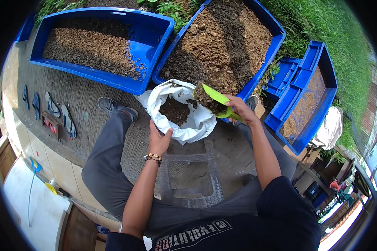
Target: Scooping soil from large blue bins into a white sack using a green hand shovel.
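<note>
Two bare hands at an open sack, seen from above. The right hand (247, 113) closes its grip around the handle of a lime-green, trough-shaped plastic scoop (215, 94); the scoop extends to the left of this grip and carries a heap of brown, crumbly material (205, 99). Just beyond and to the right of the left grip stands a white, flexible sack (190, 133) with a rolled rim and dark crumbs inside. The left hand (157, 140) bears on its near-left side, thumb and fingers apart; whether it pinches the wall cannot be told. The scoop overlaps the rim on the side toward the right grip, contact being unclear.

Possible faults: (i) Spillage. The load lies by the rim rather than over the middle of the opening; an early wrist turn could drop crumbs outside, onto the grey shoe (253, 101) just beyond the right grip. (ii) Collapse. The soft wall appears to depend partly on the left hand; slackening there, or a push from the scoop, could fold the opening inward. (iii) Knocking. The large blue plastic tray (263, 62) lies beyond the right grip; a wide swing could strike its edge and jolt the load loose.
</note>
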